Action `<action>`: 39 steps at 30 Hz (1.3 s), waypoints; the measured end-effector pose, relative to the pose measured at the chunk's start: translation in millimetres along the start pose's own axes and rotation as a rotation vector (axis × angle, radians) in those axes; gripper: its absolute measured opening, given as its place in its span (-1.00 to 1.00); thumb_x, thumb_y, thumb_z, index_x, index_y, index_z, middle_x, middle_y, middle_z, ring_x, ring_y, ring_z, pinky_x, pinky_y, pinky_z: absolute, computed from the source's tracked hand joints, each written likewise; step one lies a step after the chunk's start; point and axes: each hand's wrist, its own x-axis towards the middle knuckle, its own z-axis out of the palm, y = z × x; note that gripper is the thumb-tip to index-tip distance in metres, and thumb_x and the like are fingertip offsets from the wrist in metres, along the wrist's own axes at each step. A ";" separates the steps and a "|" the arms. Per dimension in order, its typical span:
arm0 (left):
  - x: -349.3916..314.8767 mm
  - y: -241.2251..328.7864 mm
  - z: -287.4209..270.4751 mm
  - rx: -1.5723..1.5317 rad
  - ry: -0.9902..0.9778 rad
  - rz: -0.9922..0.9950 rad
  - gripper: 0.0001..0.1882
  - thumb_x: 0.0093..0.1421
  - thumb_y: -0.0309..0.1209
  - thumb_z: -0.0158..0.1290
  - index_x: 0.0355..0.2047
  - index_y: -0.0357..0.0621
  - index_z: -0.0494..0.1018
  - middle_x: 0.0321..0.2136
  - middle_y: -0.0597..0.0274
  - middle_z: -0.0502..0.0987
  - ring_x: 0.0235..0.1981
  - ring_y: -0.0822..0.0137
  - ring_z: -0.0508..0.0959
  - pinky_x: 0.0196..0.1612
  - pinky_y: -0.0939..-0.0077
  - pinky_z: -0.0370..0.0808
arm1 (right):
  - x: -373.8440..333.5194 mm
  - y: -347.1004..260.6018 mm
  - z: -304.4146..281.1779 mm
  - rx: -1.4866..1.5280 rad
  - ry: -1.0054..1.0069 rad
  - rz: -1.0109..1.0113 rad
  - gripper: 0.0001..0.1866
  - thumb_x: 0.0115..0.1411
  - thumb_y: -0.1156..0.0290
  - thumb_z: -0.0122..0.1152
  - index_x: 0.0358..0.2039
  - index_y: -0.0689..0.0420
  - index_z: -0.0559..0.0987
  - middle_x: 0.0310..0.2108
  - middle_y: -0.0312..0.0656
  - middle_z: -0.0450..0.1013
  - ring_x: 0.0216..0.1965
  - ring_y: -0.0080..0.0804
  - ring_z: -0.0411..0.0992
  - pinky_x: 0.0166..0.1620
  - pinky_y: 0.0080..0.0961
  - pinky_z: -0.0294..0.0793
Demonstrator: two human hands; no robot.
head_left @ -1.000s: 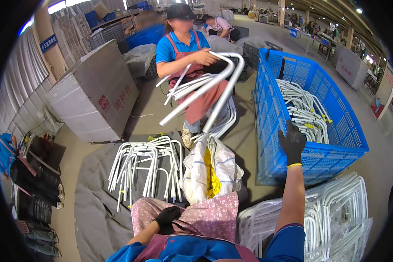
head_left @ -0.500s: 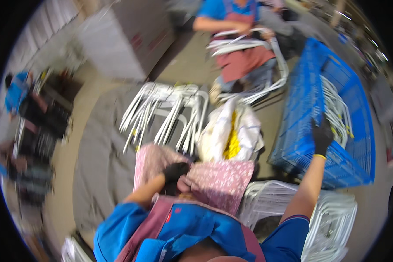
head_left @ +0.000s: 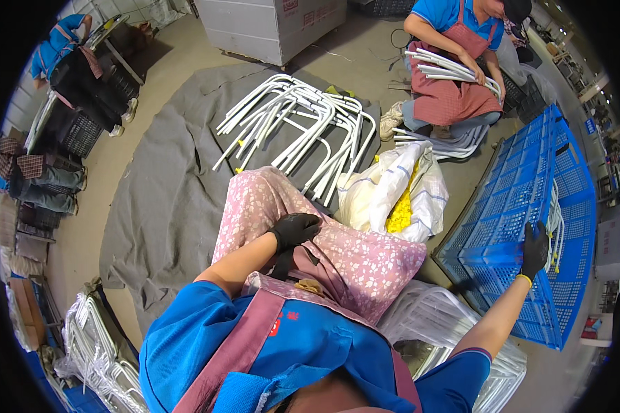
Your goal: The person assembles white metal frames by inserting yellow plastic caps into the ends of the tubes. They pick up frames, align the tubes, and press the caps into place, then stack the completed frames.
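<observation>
A black-gloved right hand [head_left: 534, 252] touches a blue rectangular plastic-mesh crate [head_left: 496, 206] right of a white woven sack [head_left: 386, 184]; left of the sack, a black-gloved left hand [head_left: 295, 230] rests on pink floral cloth [head_left: 365, 251], grips unclear.

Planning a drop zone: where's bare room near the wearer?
Widest: dark grey fabric floor sheet, left of the white bent metal tubes. Narrow: tan floor between the white woven sack and blue perforated plastic crate. Crowded: where tubes, sack and pink floral cloth meet.
</observation>
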 end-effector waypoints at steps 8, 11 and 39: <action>-49.6 -13.7 -12.9 0.074 0.183 -0.008 -0.61 0.26 -0.15 0.01 -0.04 -0.14 0.55 -0.17 -0.05 0.61 -0.11 -0.05 0.59 -0.03 0.14 0.50 | -32.5 -12.0 22.1 -0.510 0.165 -0.057 -0.40 0.19 -0.24 0.10 0.12 -0.17 0.52 0.26 0.13 0.27 0.20 0.20 0.31 0.15 0.03 0.35; -69.3 -21.5 -19.2 0.103 0.218 -0.008 -0.65 0.25 -0.15 0.03 -0.12 -0.12 0.56 -0.24 -0.01 0.61 -0.17 -0.06 0.60 -0.11 0.13 0.52 | -80.4 -47.5 64.4 -0.439 0.620 -0.339 -0.43 0.18 -0.18 0.15 0.12 -0.18 0.51 0.22 0.20 0.29 0.23 0.29 0.25 0.19 0.29 0.21; -88.4 -46.9 -16.2 0.198 0.059 0.352 -0.71 0.25 -0.12 -0.06 -0.39 0.05 0.56 -0.42 0.16 0.60 -0.31 0.06 0.61 -0.26 0.13 0.50 | -299.8 -357.8 -41.6 0.795 0.003 -0.628 -0.79 0.10 0.32 0.34 -0.35 0.18 0.59 -0.30 -0.05 0.56 -0.26 -0.06 0.56 -0.18 -0.27 0.54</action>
